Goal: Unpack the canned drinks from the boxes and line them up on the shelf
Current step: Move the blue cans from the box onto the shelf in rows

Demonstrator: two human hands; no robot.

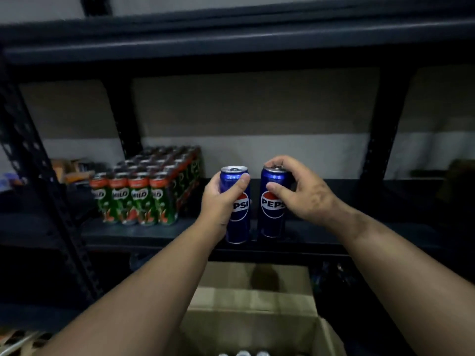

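Dim storage room, with a dark metal shelf (321, 235) against a pale wall. Two blue Pepsi cans stand upright, just beside each other, at the shelf's front edge. The left hand (221, 199) grips the left can (235, 222) from its left side, fingers curled behind it and thumb across the front. The right hand (303, 191) holds the right can (272, 214) near the top, thumb on the front and fingers arched over the rim (whether either can's base rests fully on the shelf is hard to tell). Left of them, a block of green Milo cans (144, 194) stands in rows. Below the shelf sits an open cardboard box (257, 317), silver can tops (243, 353) showing at its bottom edge.
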